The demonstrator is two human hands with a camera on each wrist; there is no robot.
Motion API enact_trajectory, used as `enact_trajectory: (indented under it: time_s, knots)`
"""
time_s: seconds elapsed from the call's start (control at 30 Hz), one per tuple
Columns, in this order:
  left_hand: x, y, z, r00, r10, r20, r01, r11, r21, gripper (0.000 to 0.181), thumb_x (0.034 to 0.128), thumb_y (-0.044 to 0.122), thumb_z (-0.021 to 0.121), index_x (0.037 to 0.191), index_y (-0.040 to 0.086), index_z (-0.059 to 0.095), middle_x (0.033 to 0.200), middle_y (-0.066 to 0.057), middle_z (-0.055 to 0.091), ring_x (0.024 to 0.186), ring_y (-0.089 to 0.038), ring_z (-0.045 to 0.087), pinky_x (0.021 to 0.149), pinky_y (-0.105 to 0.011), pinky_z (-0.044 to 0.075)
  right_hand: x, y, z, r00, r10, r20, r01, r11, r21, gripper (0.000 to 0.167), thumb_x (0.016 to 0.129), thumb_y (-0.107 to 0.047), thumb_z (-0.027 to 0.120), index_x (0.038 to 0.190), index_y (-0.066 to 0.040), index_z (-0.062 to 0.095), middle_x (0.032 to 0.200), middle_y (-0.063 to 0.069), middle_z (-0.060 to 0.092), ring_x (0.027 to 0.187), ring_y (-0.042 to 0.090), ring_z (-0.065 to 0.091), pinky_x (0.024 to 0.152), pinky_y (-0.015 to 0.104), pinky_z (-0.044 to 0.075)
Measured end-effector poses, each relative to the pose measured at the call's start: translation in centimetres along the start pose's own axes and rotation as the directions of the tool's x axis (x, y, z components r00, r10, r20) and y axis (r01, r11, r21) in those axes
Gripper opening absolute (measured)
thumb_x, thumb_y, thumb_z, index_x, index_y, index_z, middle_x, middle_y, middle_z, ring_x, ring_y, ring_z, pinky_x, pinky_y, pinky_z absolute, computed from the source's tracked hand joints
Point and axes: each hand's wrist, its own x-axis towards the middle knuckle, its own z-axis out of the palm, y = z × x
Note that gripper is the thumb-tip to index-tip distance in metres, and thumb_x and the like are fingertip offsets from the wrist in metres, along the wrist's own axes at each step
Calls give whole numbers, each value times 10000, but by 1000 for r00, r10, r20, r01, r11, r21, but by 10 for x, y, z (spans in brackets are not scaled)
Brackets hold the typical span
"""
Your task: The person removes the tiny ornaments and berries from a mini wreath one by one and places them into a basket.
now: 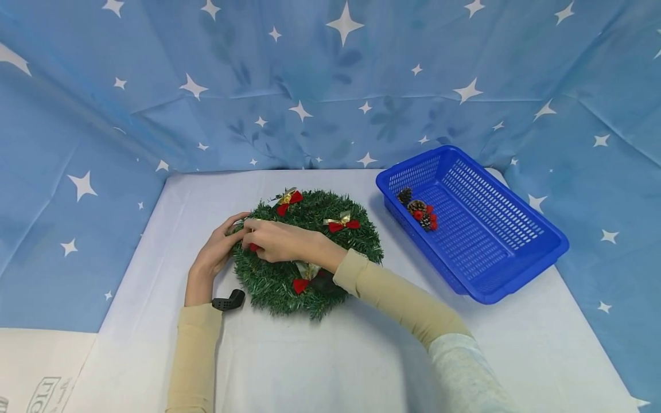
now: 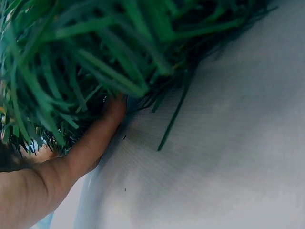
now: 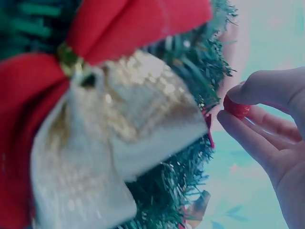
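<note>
A round green wreath (image 1: 268, 292) with red and gold bows lies on the white table. My left hand (image 1: 214, 250) holds its left edge; in the left wrist view one finger (image 2: 93, 143) reaches under the green strands. My right hand (image 1: 281, 240) crosses over the wreath to the same left side. Between its thumb and fingertips it pinches a small round red berry (image 3: 237, 108), of which only part shows. A red and gold bow (image 3: 138, 95) fills much of the right wrist view. The right hand hides part of the wreath's left side in the head view.
To the right of the wreath stands a blue plastic basket (image 1: 475, 246). Several pine cones (image 1: 416, 206) and red berries (image 1: 432, 221) lie at its left end. A black device (image 1: 229, 300) sits at my left wrist. Blue star-patterned cloth (image 1: 299, 69) hangs behind the table.
</note>
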Motion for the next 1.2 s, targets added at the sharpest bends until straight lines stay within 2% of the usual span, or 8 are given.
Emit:
enact_trajectory:
  time_s: [0.07, 0.13, 0.23, 0.33, 0.47, 0.8, 1.07, 1.2]
  knots:
    - [-1, 1, 1, 1000, 2, -4, -1, 1000, 16, 660, 1042, 395, 612, 1627, 275, 331, 1720, -152, 4, 864, -123, 400, 680, -255, 341, -3, 1, -2, 1000, -2, -13, 2, 1000, 6, 276, 1026, -53, 606, 1279, -75, 713, 1256, 112, 579, 1062, 163, 643, 876, 198, 523]
    - [-2, 2, 1, 1000, 3, -3, -3, 1000, 21, 676, 1034, 405, 624, 1628, 277, 327, 1722, -154, -13, 1079, -206, 407, 764, -304, 353, -7, 2, -4, 1000, 2, -19, -1, 1000, 13, 267, 1025, -50, 608, 1267, -71, 718, 1276, 114, 578, 1075, 165, 650, 881, 200, 527]
    - [-2, 2, 2, 1000, 7, 1, -7, 1000, 18, 703, 1026, 394, 643, 1634, 269, 313, 1723, -157, -40, 1382, -344, 292, 966, -421, 366, -12, 4, -5, 1000, 8, -18, -8, 1000, 25, 244, 1023, -49, 611, 1236, -71, 727, 1288, 117, 575, 1082, 173, 649, 873, 215, 531]
    - [-1, 1, 2, 1000, 13, 6, -13, 1000, 12, 727, 1017, 384, 662, 1637, 253, 307, 1725, -151, -55, 1533, -411, 142, 1165, -585, 283, -18, 7, -7, 1000, 21, -16, -20, 999, 34, 223, 1022, -49, 614, 1211, -68, 732, 1276, 118, 578, 1058, 176, 641, 852, 234, 531]
    - [-1, 4, 2, 1000, 12, 9, -12, 1000, 17, 724, 1018, 360, 667, 1635, 229, 312, 1726, -153, -47, 1574, -420, 53, 1223, -694, 154, -25, 12, -9, 999, 39, -23, -38, 998, 40, 230, 1021, -27, 600, 1205, -65, 732, 1234, 116, 586, 982, 170, 626, 820, 245, 521]
    - [-15, 22, 9, 1000, 3, 26, -3, 1000, 5, 728, 1018, 310, 673, 1635, 179, 308, 1722, -182, -54, 1576, -448, -46, 1207, -745, 83, -39, 25, -11, 997, 74, -12, -73, 996, 48, 273, 1000, 18, 589, 1224, -37, 736, 1203, 132, 597, 974, 194, 638, 860, 272, 548]
    - [-2, 6, 3, 1000, 1, 5, -1, 1000, 11, 705, 1009, 348, 682, 1620, 229, 350, 1725, -165, -32, 1581, -434, -60, 1202, -755, 59, -53, 35, -13, 996, 83, -29, -81, 995, 50, 282, 984, 30, 578, 1206, -28, 742, 1186, 137, 610, 955, 192, 619, 843, 287, 539]
    - [-3, 4, 3, 1000, 8, 2, -8, 1000, 1, 712, 1000, 360, 694, 1615, 230, 360, 1725, -158, -18, 1584, -420, -55, 1205, -750, 52, -61, 39, -15, 994, 103, -29, -101, 993, 64, 264, 987, 17, 606, 1215, -9, 737, 1173, 150, 603, 939, 200, 615, 812, 291, 533]
